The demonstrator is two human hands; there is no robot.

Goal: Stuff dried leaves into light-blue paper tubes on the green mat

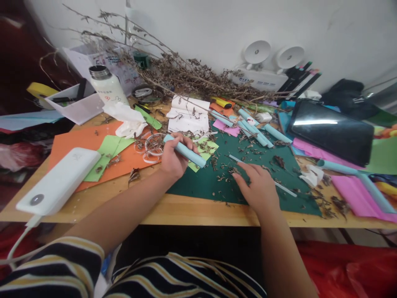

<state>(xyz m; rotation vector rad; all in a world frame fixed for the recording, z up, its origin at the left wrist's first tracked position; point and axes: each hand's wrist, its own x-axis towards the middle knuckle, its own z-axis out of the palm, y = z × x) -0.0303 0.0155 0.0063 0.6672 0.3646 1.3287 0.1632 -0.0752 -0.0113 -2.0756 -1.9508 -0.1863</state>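
Note:
My left hand (176,157) is closed around a light blue paper tube (189,153), raised over the green cutting mat (198,186) and tilted down to the right. Low over the mat, my right hand (259,184) has its thumb and fingers apart. A thin whitish strip (285,189) runs beneath that hand, showing on both sides of it; whether the fingers press on it I cannot tell. Bits of dry leaf lie about both hands. Several more blue paper tubes (256,134) lie behind the right hand. Near my left hand are a clear tape ring (154,145) and light green paper (211,145).
A white power bank (58,182) with a cable lies at left on orange paper (124,171). Behind stand an uncapped bottle (108,87) and long dry branches (192,74). A black tablet (333,130) and pink paper (353,192) occupy the right. The table's front edge (211,215) is close.

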